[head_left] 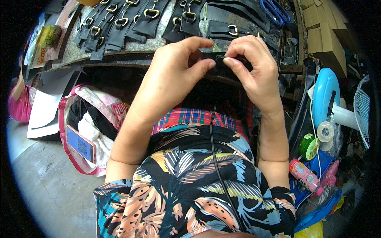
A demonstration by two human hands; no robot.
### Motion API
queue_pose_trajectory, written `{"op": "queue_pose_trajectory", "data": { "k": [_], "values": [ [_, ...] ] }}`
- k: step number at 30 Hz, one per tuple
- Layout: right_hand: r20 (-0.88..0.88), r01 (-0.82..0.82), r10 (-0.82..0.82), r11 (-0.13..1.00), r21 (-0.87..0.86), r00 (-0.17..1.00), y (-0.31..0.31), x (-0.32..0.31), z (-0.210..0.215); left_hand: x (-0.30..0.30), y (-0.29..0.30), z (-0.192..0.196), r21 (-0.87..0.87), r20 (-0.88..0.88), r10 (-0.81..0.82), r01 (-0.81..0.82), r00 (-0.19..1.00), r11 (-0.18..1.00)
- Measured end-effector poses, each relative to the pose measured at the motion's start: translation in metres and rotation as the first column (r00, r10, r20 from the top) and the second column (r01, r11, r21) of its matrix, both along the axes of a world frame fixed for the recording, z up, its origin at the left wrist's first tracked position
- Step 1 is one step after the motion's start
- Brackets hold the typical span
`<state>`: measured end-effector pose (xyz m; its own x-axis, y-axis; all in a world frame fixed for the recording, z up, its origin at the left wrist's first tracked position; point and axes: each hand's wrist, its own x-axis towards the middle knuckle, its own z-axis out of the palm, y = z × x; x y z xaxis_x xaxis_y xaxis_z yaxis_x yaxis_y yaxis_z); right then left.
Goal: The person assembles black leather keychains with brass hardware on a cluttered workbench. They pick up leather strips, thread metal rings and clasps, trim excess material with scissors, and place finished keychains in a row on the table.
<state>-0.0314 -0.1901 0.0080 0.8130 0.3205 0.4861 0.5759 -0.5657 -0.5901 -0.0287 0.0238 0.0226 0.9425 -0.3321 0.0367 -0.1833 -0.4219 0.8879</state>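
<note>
My left hand (176, 61) is over the front edge of the workbench, its thumb and forefinger apart with a gap between them. Close by on the right, my right hand (254, 59) is closed in a pinch, thumb against forefinger. Something small and dark seems to be at those fingertips, too small to name. Just beyond both hands, several black straps (149, 25) with gold-coloured metal bit buckles lie in rows on the bench. Another black strap with a ring-shaped buckle (233, 29) lies crosswise behind my right hand.
Blue-handled scissors (276, 12) lie at the far right of the bench. At left stands a pink-and-white bag (93, 95) with a phone (80, 143) on it. On the right are a blue-and-white fan (326, 93), a green tape roll (308, 146), a pink bottle (304, 175) and cardboard (325, 35).
</note>
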Motion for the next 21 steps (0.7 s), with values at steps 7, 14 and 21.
{"op": "queue_pose_trajectory", "data": {
  "k": [7, 14, 21],
  "values": [
    [-0.122, -0.050, 0.084, 0.965, 0.258, 0.989, -0.007, 0.002, 0.002, 0.005, -0.003, 0.003, -0.388, -0.405, -0.162, -0.008, 0.900, 0.922],
    [-0.125, -0.097, 0.135, 0.958, 0.271, 0.983, -0.010, 0.005, 0.001, 0.007, -0.004, 0.002, -0.534, -0.464, -0.276, -0.017, 0.842, 0.845],
    [-0.138, -0.125, 0.165, 0.958, 0.256, 0.977, -0.009, 0.007, 0.000, 0.004, -0.003, -0.001, -0.560, -0.458, -0.269, -0.040, 0.847, 0.828]
  ]
}}
